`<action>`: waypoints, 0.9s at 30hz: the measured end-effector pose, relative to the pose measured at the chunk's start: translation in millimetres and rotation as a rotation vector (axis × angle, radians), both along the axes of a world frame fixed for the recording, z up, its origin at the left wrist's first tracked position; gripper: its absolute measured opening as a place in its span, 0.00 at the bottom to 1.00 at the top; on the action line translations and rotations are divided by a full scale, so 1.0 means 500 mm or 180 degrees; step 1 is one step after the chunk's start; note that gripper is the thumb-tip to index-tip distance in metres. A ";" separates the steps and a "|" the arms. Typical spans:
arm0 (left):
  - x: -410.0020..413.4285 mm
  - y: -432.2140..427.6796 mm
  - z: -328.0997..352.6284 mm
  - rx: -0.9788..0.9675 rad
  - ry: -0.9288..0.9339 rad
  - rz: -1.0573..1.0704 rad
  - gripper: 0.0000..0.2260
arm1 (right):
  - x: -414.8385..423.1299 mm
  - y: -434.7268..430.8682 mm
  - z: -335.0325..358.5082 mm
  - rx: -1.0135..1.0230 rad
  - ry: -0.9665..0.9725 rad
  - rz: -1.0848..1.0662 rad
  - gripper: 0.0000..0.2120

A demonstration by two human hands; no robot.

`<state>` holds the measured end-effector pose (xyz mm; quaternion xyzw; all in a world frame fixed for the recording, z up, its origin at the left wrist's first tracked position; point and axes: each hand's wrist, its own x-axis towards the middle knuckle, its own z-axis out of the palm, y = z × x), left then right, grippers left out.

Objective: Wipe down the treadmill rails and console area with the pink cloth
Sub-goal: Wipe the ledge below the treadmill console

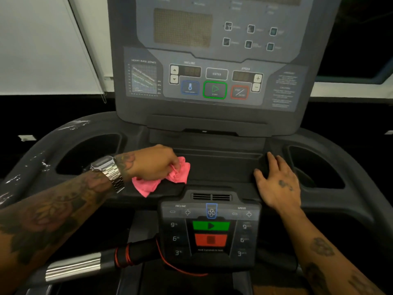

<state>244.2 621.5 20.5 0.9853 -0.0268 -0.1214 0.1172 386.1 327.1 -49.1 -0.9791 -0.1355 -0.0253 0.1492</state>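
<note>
Here, my left hand [156, 163] grips the bunched pink cloth [161, 180], pressing it onto the left side of the treadmill's console tray [214, 165], just behind the small control panel [210, 233]. My right hand [278, 184] rests open and flat on the tray's right edge, probably to steady me while I wipe.

On the upper console [212, 60] I read HEART RATE ZONES over the chart [144, 78], then INCLINE, ENTER on the middle button [216, 74], and SPEED. The fine print at its right edge is too blurred for me. The lower keypad [210, 231] shows INCLINE and SPEED, 9, 6, 3 down each side, and "Hold 3 seconds to reset" under the red pad [210, 240].
</note>
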 end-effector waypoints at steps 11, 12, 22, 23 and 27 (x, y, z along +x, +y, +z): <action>0.165 -0.204 -0.052 -0.0863 -0.0365 -0.0290 0.10 | 0.002 -0.006 0.001 0.0163 0.0022 -0.0038 0.29; 0.163 -0.202 -0.058 -0.0887 -0.0347 -0.0229 0.11 | 0.002 -0.007 0.002 0.0181 0.0055 -0.0025 0.29; -0.001 0.009 -0.051 -0.0481 -0.0186 0.0207 0.10 | -0.005 -0.010 0.008 0.0184 0.0183 -0.0003 0.30; -0.021 0.033 -0.046 -0.0456 -0.0150 0.0289 0.10 | -0.005 -0.012 0.007 0.0183 0.0181 0.0002 0.29; -0.047 0.071 -0.023 -0.0420 -0.0132 0.0342 0.11 | -0.005 -0.008 0.003 0.0125 0.0167 0.0014 0.29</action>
